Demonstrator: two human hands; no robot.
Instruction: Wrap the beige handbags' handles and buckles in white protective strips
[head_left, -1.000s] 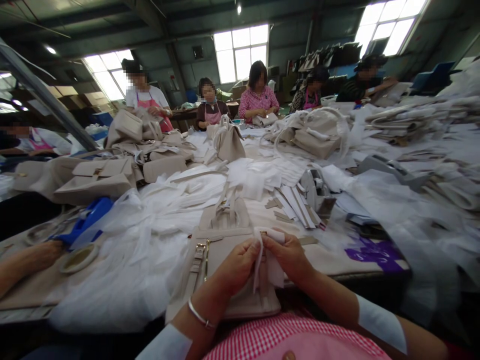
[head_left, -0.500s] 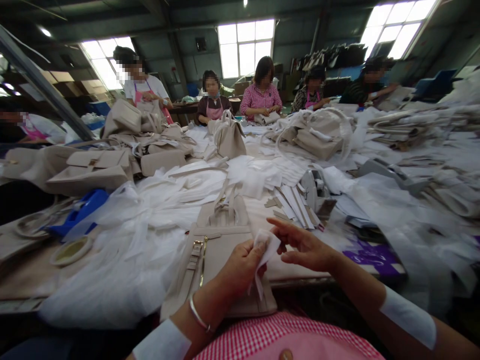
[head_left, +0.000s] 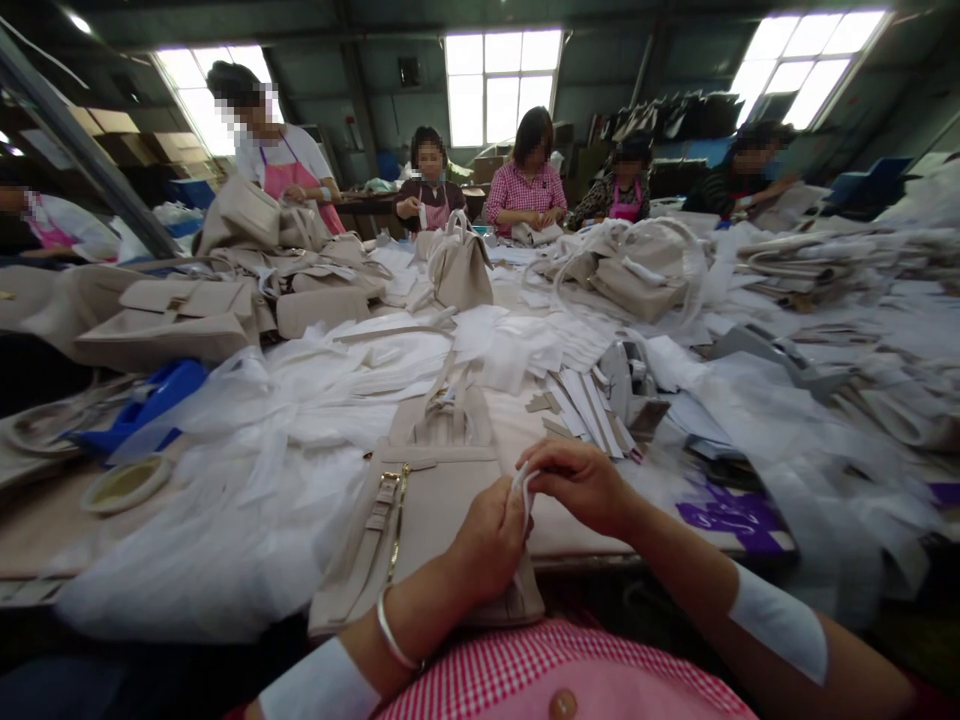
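Head cam: my L hand [head_left: 491, 540] is curled, thumb and fingers pinching a thin white strip [head_left: 523, 485]. My R hand [head_left: 581, 485] is closed on the same strip, touching the L. Both are over a beige handbag [head_left: 420, 500] lying flat. Beyond are loose white sheets [head_left: 330, 390] and an upright bag [head_left: 459, 270], w/ co-workers [head_left: 525, 185] at the far side.

Thin white strip [head_left: 523, 482], bent into a narrow loop, held upright just above the flat-lying beige handbag [head_left: 420, 515] at the worktop [head_left: 45, 525] near edge.
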